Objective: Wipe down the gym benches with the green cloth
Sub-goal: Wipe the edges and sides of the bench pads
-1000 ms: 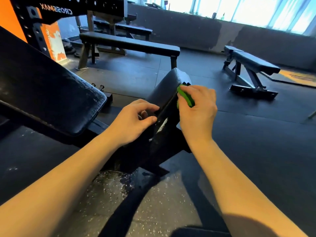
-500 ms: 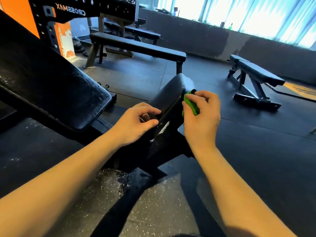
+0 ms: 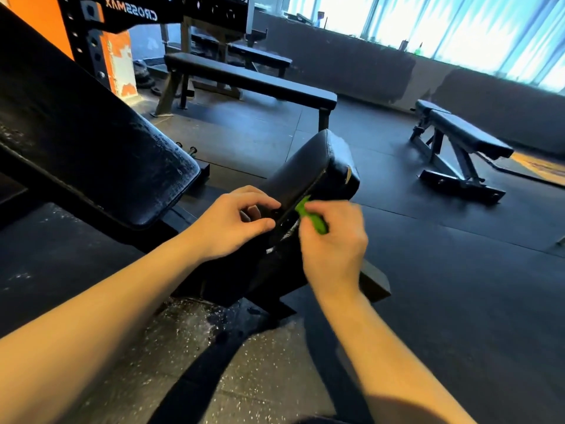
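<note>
Left hand [image 3: 235,223] grips seat pad [image 3: 305,169] edge; right hand [image 3: 334,243], blurred, pinches green cloth [image 3: 312,218].

The one word that can be read is CROSSMAX [image 3: 130,9], printed in capitals on the black rack beam [image 3: 189,10]. It appears mirror-reversed, running from right to left, with CROSS in white and MAX in orange at the left end of the word. Just below the beam's left end an orange panel [image 3: 114,71] carries ragged white patches whose shapes form no letters that can be made out. Far to the right of the beam a small green item [image 3: 417,51] stands on the low wall [image 3: 336,62], too small for any label to be read.
</note>
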### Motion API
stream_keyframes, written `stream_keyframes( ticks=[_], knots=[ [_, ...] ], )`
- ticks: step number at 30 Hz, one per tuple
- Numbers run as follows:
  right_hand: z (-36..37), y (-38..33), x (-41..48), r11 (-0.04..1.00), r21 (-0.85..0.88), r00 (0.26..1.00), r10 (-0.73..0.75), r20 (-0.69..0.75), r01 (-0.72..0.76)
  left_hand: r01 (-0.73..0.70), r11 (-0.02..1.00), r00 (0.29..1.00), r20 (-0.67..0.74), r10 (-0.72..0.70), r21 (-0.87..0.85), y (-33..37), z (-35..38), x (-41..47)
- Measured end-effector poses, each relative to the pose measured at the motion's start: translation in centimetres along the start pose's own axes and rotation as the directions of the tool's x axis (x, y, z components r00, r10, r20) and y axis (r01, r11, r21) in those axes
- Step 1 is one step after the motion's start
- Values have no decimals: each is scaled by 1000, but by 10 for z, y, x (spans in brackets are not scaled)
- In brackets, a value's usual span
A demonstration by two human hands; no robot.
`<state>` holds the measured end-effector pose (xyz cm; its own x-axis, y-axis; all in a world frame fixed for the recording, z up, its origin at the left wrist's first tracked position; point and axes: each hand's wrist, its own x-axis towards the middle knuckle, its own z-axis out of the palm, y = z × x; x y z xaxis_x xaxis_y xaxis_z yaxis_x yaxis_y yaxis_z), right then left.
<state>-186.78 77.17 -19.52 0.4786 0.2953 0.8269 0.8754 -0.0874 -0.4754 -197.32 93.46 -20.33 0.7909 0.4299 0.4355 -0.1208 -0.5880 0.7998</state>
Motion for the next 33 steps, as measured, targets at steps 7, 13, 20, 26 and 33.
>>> stream_keyframes(
  ticks=[7,13,20,26,33],
  knots=[
    [18,1,-25,998,-37,996,-41,77,43,-15,1000,998,64,16,-14,-5,-3,-3],
    [10,-2,-4,998,-42,998,-38,57,40,-3,999,998,67,6,-40,-6,-6,-4],
    [27,0,-54,994,-49,975,-90,201,102,26,1000,996,82,-25,-8,-14,-9,-5],
    [3,-1,7,999,-37,999,-23,-42,22,70,997,995,74,-71,18,-7,-12,-4],
    [14,8,-12,996,-49,996,-75,-47,72,123,992,989,84,-125,33,-8,-10,-8]
  ],
)
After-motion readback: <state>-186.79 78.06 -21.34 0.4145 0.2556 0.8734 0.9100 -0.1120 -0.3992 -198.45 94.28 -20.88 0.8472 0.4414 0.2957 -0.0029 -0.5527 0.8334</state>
